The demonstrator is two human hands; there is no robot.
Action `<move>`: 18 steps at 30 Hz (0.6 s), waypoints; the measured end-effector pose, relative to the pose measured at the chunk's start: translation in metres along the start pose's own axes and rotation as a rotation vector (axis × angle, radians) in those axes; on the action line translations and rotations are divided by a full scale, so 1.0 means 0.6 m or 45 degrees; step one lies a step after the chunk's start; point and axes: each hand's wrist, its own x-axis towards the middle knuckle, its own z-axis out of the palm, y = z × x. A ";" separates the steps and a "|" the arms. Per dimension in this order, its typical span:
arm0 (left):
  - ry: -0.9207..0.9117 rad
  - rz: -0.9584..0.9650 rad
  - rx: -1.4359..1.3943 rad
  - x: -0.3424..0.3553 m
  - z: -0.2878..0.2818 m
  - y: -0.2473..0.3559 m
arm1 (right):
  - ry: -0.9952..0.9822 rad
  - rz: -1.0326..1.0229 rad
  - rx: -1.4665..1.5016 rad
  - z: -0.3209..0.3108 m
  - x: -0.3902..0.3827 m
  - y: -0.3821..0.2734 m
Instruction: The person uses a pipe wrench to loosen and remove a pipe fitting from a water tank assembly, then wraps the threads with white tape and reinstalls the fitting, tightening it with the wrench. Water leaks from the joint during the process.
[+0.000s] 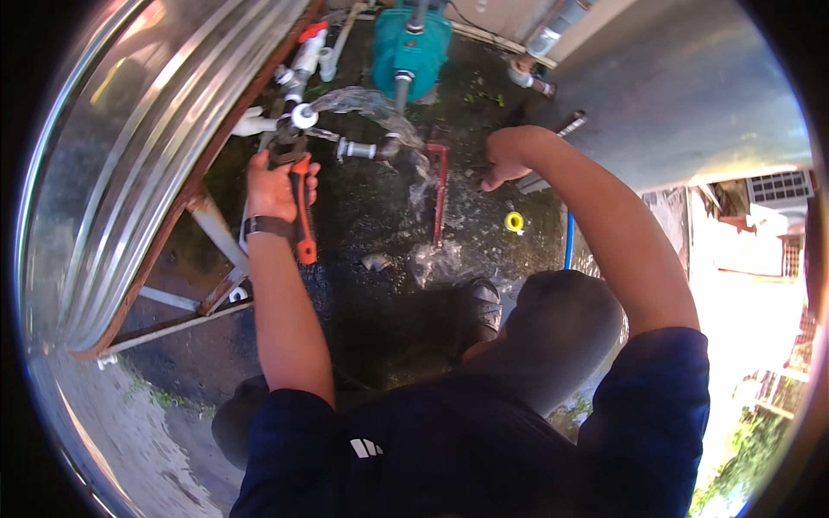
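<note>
Your left hand [273,190] has the wrench [303,205], handle toward you; right hand [509,155] near the red bar [441,194], can't tell its grip

I have the orange-handled wrench [305,226] in view on the left, gripped in the left hand [273,186]. Its dark head points to the far side and the handle runs back toward the near side, black along its upper part and orange at the tip. The head sits right against the near end of the pipe assembly [296,89]; I can't make out whether its jaws are closed on the pipe. That assembly is grey and white, running away to the far side, with a red-handled valve [313,32] at its far end. Its round white fitting [304,116] faces me, just beyond the wrench head, and water [367,99] arcs from there to the right.
</note>
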 end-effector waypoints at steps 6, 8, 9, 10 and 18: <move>0.240 0.463 -0.278 0.043 0.023 -0.136 | 0.178 0.133 0.220 -0.097 -0.039 0.001; 0.306 0.428 -0.431 0.052 0.028 -0.175 | 0.186 0.217 0.270 -0.158 -0.043 -0.004; 0.385 0.372 -0.462 0.054 0.031 -0.186 | 0.180 0.269 0.307 -0.189 -0.041 -0.010; 0.457 0.293 -0.514 0.054 0.034 -0.193 | 0.104 0.314 0.293 -0.224 -0.033 -0.017; 0.868 -0.132 -0.950 0.043 0.068 -0.129 | 0.389 0.131 -0.168 -0.371 0.021 -0.130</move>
